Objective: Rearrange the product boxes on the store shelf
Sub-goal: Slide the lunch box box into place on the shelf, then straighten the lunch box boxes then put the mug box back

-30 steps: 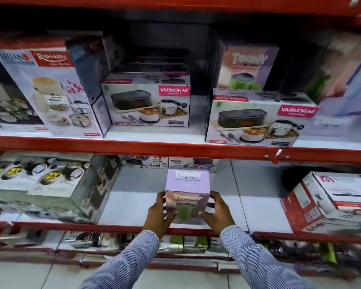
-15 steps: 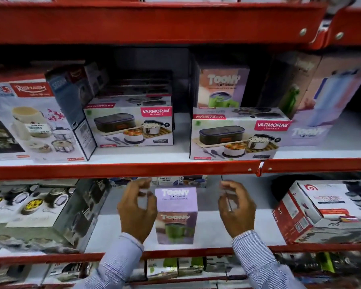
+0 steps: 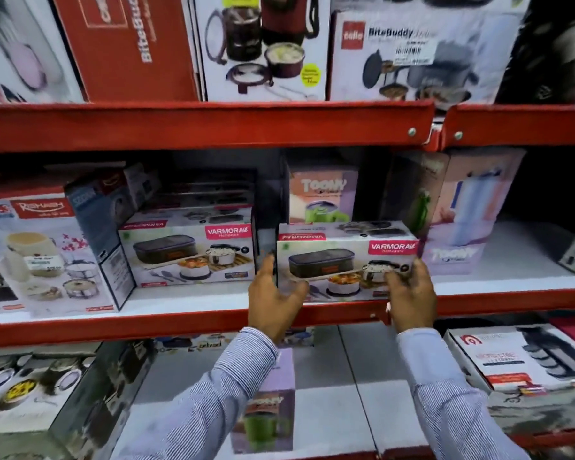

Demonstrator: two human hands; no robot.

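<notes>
Both hands take the right-hand Varmora box point(image 3: 346, 260) at centre frame, on the middle shelf point(image 3: 180, 323).

The left hand point(image 3: 273, 303) and right hand point(image 3: 410, 297) cup its two lower front corners, likely to slide it; a gap lies left toward the second Varmora box point(image 3: 186, 250), a Toony box point(image 3: 322, 197) stands behind.

Person, two bare hands in view: left hand point(image 3: 274, 302), right hand point(image 3: 412, 295). No rings, watch or gloves visible on the fingers point(image 3: 399, 280). Below the fingers, at each wrist, cuffed long sleeves point(image 3: 445, 386), light blue-white with fine dark stripes, reaching the lower frame edge.
</notes>
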